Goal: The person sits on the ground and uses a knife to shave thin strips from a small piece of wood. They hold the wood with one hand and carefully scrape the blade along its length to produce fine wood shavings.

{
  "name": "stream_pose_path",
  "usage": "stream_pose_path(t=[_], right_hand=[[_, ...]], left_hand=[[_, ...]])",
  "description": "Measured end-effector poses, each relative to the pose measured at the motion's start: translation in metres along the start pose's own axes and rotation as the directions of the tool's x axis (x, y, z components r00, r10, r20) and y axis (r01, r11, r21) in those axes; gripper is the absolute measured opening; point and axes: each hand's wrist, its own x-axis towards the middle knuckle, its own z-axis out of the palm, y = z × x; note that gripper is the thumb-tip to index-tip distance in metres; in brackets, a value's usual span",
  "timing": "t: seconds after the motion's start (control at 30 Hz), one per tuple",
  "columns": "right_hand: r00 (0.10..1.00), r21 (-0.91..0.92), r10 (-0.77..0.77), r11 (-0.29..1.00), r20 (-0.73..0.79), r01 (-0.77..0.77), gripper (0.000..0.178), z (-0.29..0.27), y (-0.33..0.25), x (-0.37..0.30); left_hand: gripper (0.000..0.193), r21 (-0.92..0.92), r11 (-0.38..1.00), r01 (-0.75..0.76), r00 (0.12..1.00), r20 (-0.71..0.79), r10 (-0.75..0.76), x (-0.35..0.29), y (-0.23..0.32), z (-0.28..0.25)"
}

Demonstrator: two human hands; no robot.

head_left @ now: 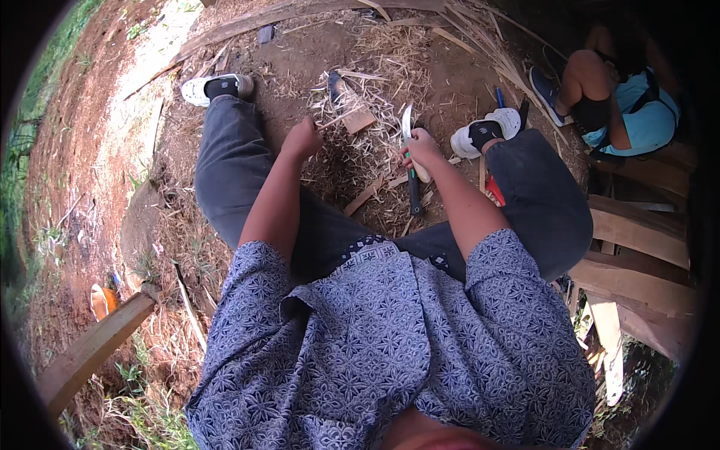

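Note:
My left hand (302,139) is closed around one end of a thin, pale wooden stick (340,118), which points to the right. In my right hand (423,148) is a knife with a pale handle, its curved blade (406,120) pointing away from me. The blade is apart from the stick. Between my feet a small wooden block (358,118) lies among wood shavings (386,142). Just below my right hand is a tool with a black and green handle (414,196) on the ground; its far end is hidden by the hand.
At the far right sits another person in a light blue shirt (649,112). Stacked planks (637,232) stand to my right. A long beam (300,13) crosses the far side. Another beam (97,345) juts in at lower left. A red object (494,190) lies near my right leg.

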Motion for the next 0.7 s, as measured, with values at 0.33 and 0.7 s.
stream_pose_path(t=[0.33, 0.7], right_hand=[[0.983, -0.001, -0.047, 0.999, 0.177, 0.048, 0.042, 0.007, -0.031, -0.001], [0.939, -0.140, -0.088, 0.980, 0.333, 0.142, 0.049, 0.045, -0.060, -0.014]], left_hand=[[0.042, 0.005, 0.988, 0.157, 0.973, 0.169, -0.156, -0.026, 0.025, -0.018], [0.052, 0.128, 0.965, 0.231, 0.948, 0.192, -0.252, -0.035, 0.021, -0.020]])
